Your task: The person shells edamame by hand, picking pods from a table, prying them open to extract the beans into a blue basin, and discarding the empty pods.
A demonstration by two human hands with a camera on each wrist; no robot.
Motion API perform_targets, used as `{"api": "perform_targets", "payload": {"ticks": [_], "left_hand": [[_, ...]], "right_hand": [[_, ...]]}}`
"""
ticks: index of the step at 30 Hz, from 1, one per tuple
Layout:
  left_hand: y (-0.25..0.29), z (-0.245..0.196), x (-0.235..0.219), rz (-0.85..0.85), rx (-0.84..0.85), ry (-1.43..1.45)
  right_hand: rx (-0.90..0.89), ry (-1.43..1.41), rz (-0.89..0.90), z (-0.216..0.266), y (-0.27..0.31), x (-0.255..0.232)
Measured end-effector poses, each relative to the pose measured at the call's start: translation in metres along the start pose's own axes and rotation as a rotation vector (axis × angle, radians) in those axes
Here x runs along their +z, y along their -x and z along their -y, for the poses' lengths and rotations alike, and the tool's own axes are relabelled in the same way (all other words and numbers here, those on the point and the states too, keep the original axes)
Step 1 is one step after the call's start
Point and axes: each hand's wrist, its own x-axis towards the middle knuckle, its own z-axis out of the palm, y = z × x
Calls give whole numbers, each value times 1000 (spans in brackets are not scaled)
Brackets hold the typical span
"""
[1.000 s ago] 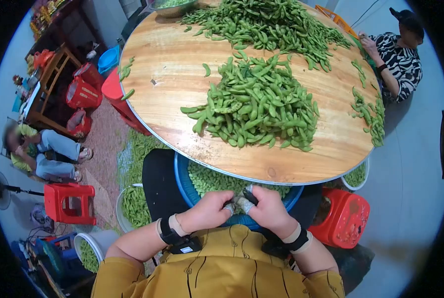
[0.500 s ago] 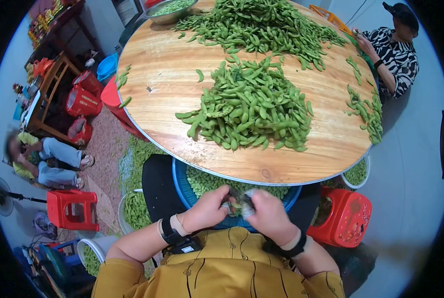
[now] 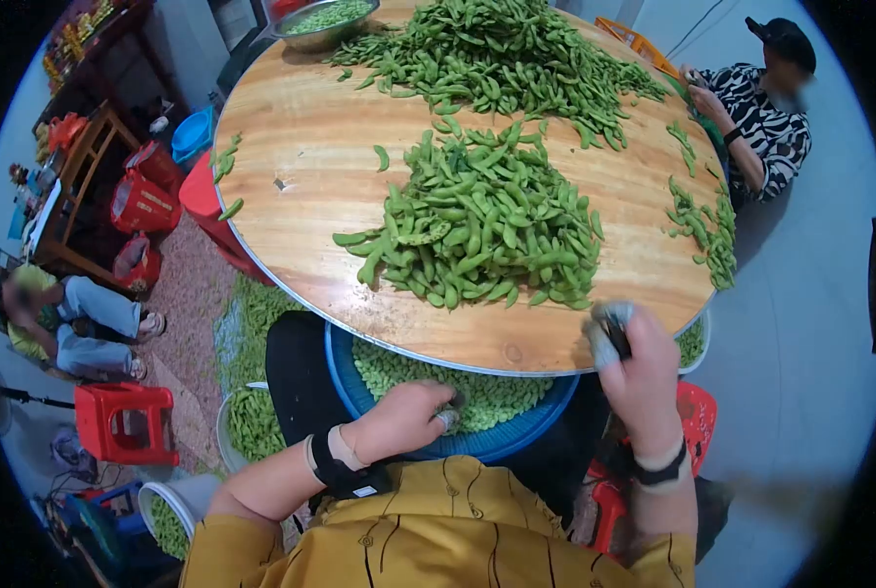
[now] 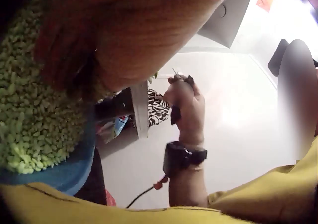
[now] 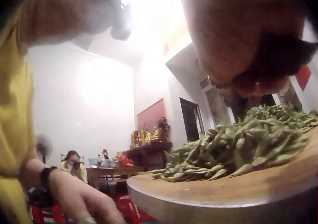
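Over the blue basin [image 3: 494,441] of shelled green beans [image 3: 418,382] is the left hand [image 3: 399,423], its fingers bent under; whether it holds anything is hidden. The right hand [image 3: 641,367] is raised above the table's near right edge, thumb and fingers loosely bent, with grey and dark wraps on the digits and no pod visible in it. Left of it a heap of green pods [image 3: 487,220] lies on the round wooden table [image 3: 291,255]. The right wrist view shows the right hand [image 5: 243,40] above the pods [image 5: 238,149].
A larger pod heap [image 3: 506,59] and a metal bowl [image 3: 325,24] stand at the table's far side. A person in a patterned shirt [image 3: 761,137] is at the right, another [image 3: 70,314] sits at the left. Red stools [image 3: 124,421] and white buckets [image 3: 168,514] stand around.
The hands were together over the basin; the right hand has moved away to the right and up above the table edge. The left hand has stayed low over the basin.
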Motion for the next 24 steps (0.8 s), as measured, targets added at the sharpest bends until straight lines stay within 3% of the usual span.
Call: {"api": "perform_targets", "payload": {"ticks": [3, 8, 10, 12, 13, 14, 15, 16, 18, 24], "left_hand": [[3, -10, -7, 18, -15, 35], [5, -25, -17, 2, -37, 37], [3, -36, -20, 1, -37, 33], [-5, -50, -18, -214, 158, -17], [-11, -56, -18, -209, 155, -15], [-19, -62, -17, -323, 267, -137], [-27, -66, -17, -438, 381, -260], [-34, -68, -17, -437, 379, -260], [-46, -70, -14, -546, 451, -374], [-45, -64, -11, -448, 229, -107]], "right_hand": [[-40, 14, -165, -7, -36, 27], [-19, 79, -35, -18, -42, 37], [82, -77, -32, -14, -35, 32], [161, -198, -28, -10, -22, 26], [237, -317, -27, -7, -16, 23], [241, -318, -26, -3, -11, 18], [488, -596, 142, 2, -8, 13], [732, -872, 314, 6, -4, 11], [806, -1077, 440, 9, 7, 15], [823, -1188, 434, 11, 28, 24]]}}
